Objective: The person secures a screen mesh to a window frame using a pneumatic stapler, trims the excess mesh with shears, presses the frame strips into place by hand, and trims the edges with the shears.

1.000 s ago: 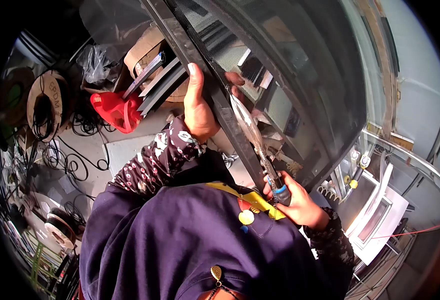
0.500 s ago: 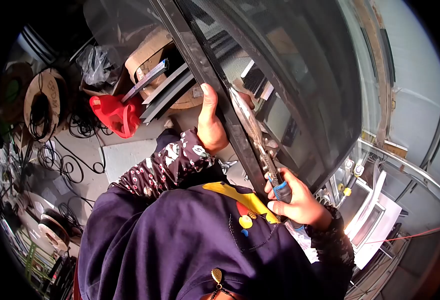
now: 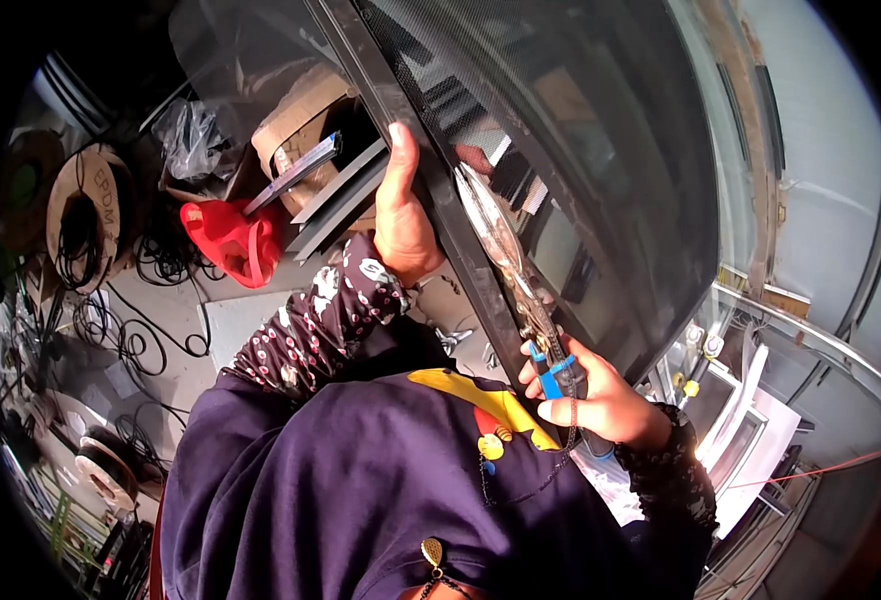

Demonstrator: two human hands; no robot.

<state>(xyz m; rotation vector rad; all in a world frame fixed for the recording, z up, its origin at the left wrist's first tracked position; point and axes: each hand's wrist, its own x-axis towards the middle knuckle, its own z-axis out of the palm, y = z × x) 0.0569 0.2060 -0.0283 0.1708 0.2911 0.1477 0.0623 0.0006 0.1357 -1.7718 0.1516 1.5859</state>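
My left hand (image 3: pixel 404 220) grips the near edge of a dark frame (image 3: pixel 472 280), its thumb on the outer side and its other fingers mostly hidden behind. Dark mesh and glass (image 3: pixel 620 180) fill the frame. In my right hand (image 3: pixel 600 398) is a pair of long-nosed pliers (image 3: pixel 500 245) with blue and black handles. Their metal jaws lie along the inner side of the frame's edge, pointing toward my left hand. The handles look slightly apart. Whether the tips touch the frame I cannot tell.
On the left are a red bag (image 3: pixel 235 238), a cardboard box (image 3: pixel 300 115), dark profiles (image 3: pixel 335 200), a spool (image 3: pixel 90 215) and loose black cables (image 3: pixel 150 335) on the floor. A white framed panel (image 3: pixel 760 450) stands at the lower right.
The frame first shifted right, then slightly back left with my left hand. My right hand has moved a little right, and its grip has loosened, with the blue handles now showing apart.
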